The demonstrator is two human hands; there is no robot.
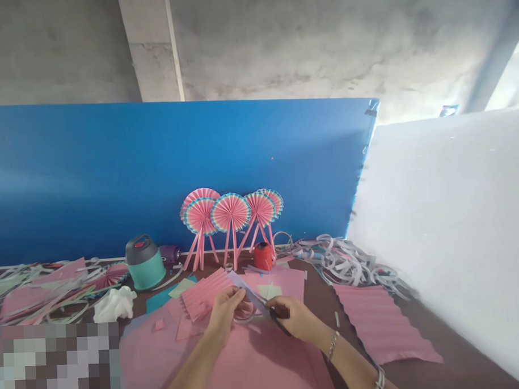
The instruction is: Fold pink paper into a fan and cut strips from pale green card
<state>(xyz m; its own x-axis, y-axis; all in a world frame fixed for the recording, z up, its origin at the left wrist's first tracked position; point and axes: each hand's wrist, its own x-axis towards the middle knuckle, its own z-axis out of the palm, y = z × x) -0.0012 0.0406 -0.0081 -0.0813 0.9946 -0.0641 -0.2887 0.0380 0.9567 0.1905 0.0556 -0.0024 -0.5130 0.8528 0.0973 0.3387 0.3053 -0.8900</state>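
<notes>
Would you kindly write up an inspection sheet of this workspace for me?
Surface: brown tabletop, partly covered by pink paper sheets.
Job's things: lilac paper strip, black-handled scissors, pleated pink paper; pink paper fans upright in front of the blue panel.
Clutter: tangled paper strips, crumpled white tissue, teal lidded container, red container.
Hands: left hand holds the lilac strip in its fingers; right hand holds the scissors; blade contact unclear.
Cables: nothing seen.
Surroundings: blue panel behind, white panel at right, concrete ceiling.
</notes>
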